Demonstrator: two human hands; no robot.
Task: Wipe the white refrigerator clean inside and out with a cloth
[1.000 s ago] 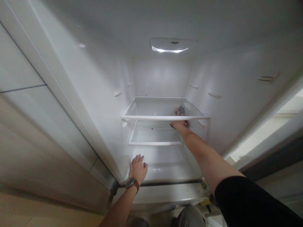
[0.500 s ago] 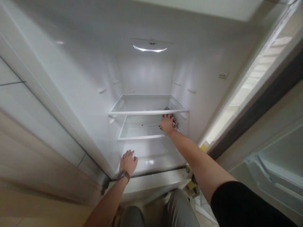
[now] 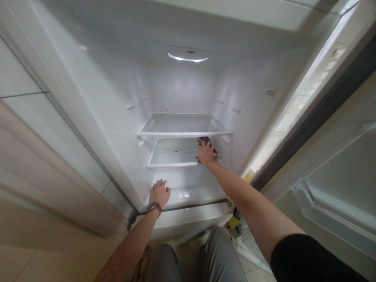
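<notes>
I am looking into an open, lit fridge with bare white walls. My right hand [image 3: 205, 152] reaches in and presses a dark patterned cloth [image 3: 205, 140] on the right end of the lower glass shelf [image 3: 173, 164], its fingers closed over the cloth. An upper glass shelf [image 3: 182, 134] sits just above that hand. With its fingers spread flat, my left hand [image 3: 159, 193], which wears a brown-strapped watch, rests on the fridge floor [image 3: 190, 194] near the front left edge.
The fridge door [image 3: 337, 203] with its clear bins stands open at the right. A white cabinet panel [image 3: 44, 129] flanks the left side. My knees in grey trousers [image 3: 217, 254] are just before the fridge's front sill. Something yellow [image 3: 233, 222] lies by the lower right corner.
My right hand with the cloth has dropped from the upper shelf's front edge to the lower shelf. The view has swung to show more of the door. My left hand has stayed put.
</notes>
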